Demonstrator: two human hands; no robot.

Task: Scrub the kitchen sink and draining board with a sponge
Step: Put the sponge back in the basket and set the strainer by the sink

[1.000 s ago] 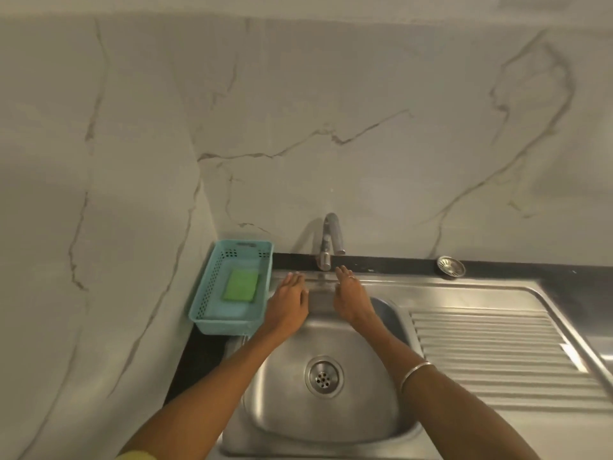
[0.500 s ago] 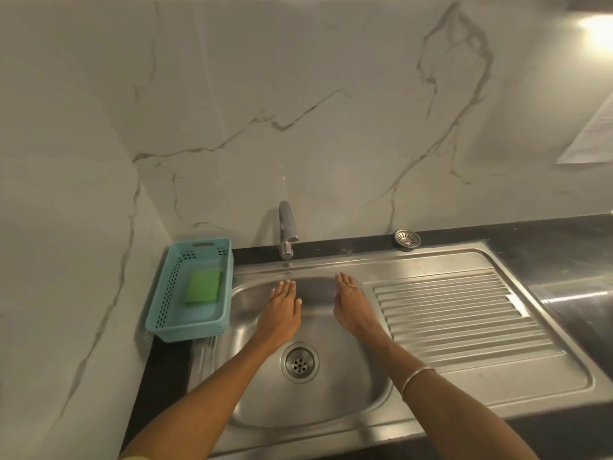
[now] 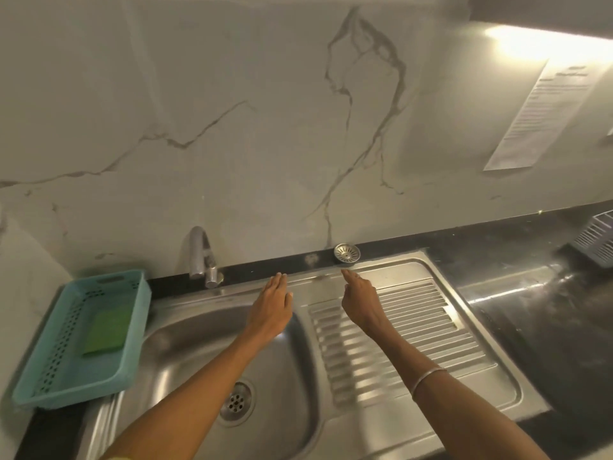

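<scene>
While the sponge (image 3: pixel 107 332) lies in the basket (image 3: pixel 49 370), both hands, left (image 3: pixel 270 305) and right (image 3: pixel 360 298), reach flat-fingered over the sink's (image 3: pixel 185 346) back rim, holding nothing.

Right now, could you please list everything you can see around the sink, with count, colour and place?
sponge: one, green, inside the basket
basket: one, teal, left of the sink
sink: one, steel bowl, centre
draining board: one, steel, ridged, right of the bowl
tap: one, steel, behind the bowl
strainer: one, steel, on the back ledge
paper sheet: one, white, on the wall
left hand: one, open, over the sink's back edge
right hand: one, reaching toward the strainer
</scene>
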